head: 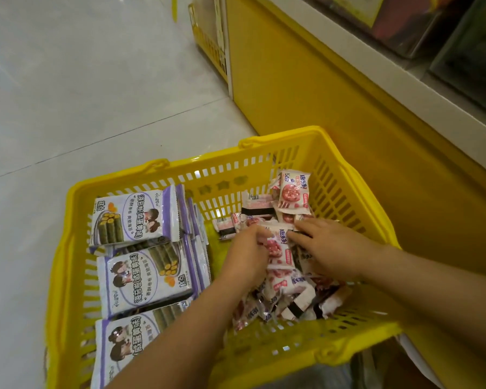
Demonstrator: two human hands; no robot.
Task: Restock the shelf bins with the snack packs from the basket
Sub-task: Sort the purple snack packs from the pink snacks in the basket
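Observation:
A yellow plastic basket (264, 138) stands on the floor below me. Its right half holds a heap of several small pink-and-white snack packs (291, 196). Its left half holds stacks of larger purple-and-white seaweed roll packs (135, 217). Both my hands are inside the basket on the small packs. My left hand (246, 255) curls its fingers round a bunch of the pink-and-white packs. My right hand (331, 248) lies on the heap from the right, with fingertips on the same bunch. The packs under my palms are hidden.
A yellow shelf base (306, 80) runs along the right side, with a white ledge (404, 88) and dark bins (472, 54) above it. Another yellow wire rack (211, 43) stands at the far end. Pale tiled floor (82, 94) stretches to the left.

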